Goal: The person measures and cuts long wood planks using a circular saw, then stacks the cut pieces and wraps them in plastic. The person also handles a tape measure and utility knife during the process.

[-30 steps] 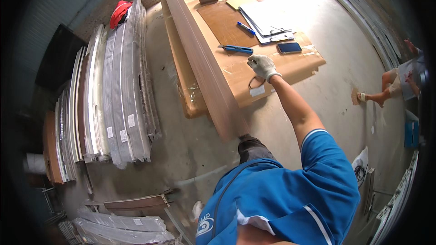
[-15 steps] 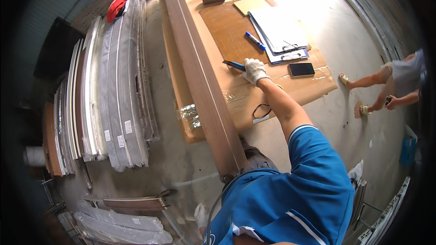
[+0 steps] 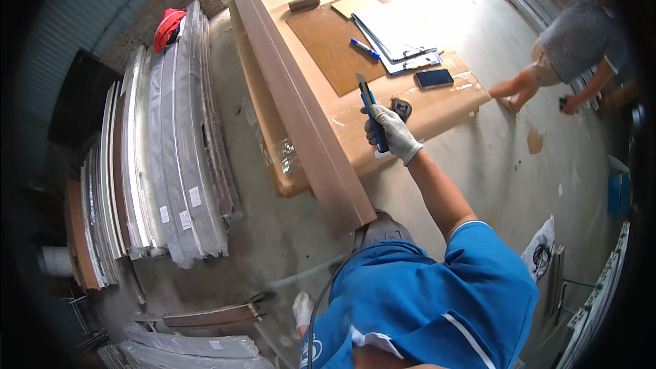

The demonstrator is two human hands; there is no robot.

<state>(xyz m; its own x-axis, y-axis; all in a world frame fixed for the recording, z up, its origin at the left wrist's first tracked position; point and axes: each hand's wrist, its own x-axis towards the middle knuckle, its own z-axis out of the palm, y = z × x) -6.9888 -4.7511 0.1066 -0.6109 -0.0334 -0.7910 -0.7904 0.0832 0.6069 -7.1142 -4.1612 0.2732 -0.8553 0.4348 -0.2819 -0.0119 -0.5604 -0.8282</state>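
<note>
My right hand [image 3: 395, 130], in a white work glove, is closed round a blue utility knife [image 3: 372, 117], its blade pointing away from me above the near part of the wrapped table. Just beyond the knuckles a black-and-yellow tape measure [image 3: 403, 105] shows in part. A long brown plank [image 3: 301, 106] lies along the table's left side, its near end reaching toward my waist. My gloved left hand [image 3: 303, 309] hangs low beside my body, away from the table; its fingers are too small and indistinct to read.
On the cardboard-covered table [image 3: 437, 106] lie a brown sheet [image 3: 328, 44], clipboards [image 3: 417, 61], a blue marker [image 3: 365, 49] and a phone [image 3: 434, 79]. Wrapped panels [image 3: 184, 164] stand stacked at left. Another person [image 3: 581, 41] is at the right; more wrapped lengths [image 3: 198, 348] lie at lower left.
My right hand has drawn back toward me, and the knife has turned from pointing left to pointing away. The tape measure has come into sight. The other person has moved farther up the view.
</note>
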